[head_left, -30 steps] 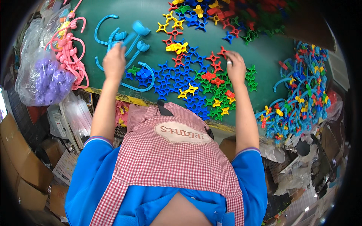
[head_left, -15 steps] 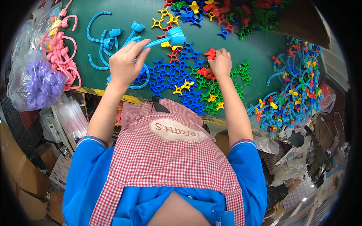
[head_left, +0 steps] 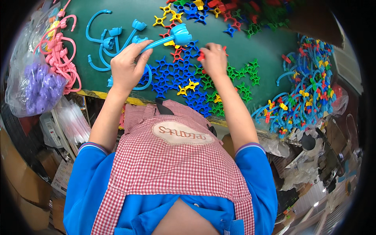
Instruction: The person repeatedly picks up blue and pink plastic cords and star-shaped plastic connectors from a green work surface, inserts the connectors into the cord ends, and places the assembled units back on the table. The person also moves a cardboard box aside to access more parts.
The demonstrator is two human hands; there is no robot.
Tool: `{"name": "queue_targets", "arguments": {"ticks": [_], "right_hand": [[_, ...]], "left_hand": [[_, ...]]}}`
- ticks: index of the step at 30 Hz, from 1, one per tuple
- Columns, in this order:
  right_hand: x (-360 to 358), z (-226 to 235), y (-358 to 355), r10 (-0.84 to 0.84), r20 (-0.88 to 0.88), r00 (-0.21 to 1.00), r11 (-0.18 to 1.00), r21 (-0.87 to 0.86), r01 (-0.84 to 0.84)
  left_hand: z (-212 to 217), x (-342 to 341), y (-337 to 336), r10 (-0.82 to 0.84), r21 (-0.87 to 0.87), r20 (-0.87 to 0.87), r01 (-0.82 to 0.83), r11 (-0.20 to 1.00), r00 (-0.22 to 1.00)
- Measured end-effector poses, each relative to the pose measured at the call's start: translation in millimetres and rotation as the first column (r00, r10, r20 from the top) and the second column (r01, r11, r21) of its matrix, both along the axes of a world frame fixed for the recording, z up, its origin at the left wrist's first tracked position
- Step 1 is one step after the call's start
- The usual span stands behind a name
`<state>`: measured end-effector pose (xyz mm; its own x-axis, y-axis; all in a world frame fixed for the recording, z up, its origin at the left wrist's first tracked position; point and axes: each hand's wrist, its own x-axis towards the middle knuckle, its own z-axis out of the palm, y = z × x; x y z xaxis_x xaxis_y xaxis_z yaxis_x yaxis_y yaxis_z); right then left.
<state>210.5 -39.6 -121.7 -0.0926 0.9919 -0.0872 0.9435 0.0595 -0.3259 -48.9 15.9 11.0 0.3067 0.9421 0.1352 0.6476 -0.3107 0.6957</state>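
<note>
My left hand [head_left: 129,65] is closed around the stem of a light-blue curved plastic tube with a cup-shaped end [head_left: 181,34], the cup pointing right. My right hand [head_left: 215,60] pinches a small red spoked plastic piece [head_left: 201,55], partly hidden by the fingers; more red shows behind the hand. Between and below the hands lie blue spoked ring pieces [head_left: 166,73], with a few yellow ones [head_left: 192,84] on top. Green spoked pieces [head_left: 244,90] lie by my right wrist. More light-blue cup-ended tubes [head_left: 109,42] rest beyond my left hand.
A heap of blue tubes with coloured pieces on them [head_left: 309,92] fills the right end of the green table [head_left: 270,51]. Pink curved tubes [head_left: 58,43] and a clear bag of purple pieces [head_left: 43,84] are at the left. More spoked pieces [head_left: 190,11] lie at the far side.
My right hand has moved left with the red piece, closer to the cup end of the blue tube. My left hand still holds the tube, nearly in place.
</note>
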Motion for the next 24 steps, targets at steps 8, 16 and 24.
{"name": "queue_targets", "arguments": {"ticks": [8, 16, 24], "right_hand": [[68.5, 30.3, -31.6, -0.459, -0.008, 0.888, 0.887, -0.056, 0.458], [56.0, 8.2, -44.6, -0.356, 0.117, 0.927, 0.931, 0.124, 0.342], [-45.5, 8.3, 37.4, 0.070, -0.336, 0.939, 0.989, -0.099, -0.109]], "left_hand": [[-7.7, -4.1, -8.0, 0.070, -0.068, 0.126, -0.062, 0.996, 0.990], [-8.5, 7.5, -2.2, 0.212, -0.256, 0.320, -0.131, 0.958, 0.924], [-7.9, -8.2, -2.3, 0.436, -0.410, 0.444, -0.256, 0.876, 0.783]]}}
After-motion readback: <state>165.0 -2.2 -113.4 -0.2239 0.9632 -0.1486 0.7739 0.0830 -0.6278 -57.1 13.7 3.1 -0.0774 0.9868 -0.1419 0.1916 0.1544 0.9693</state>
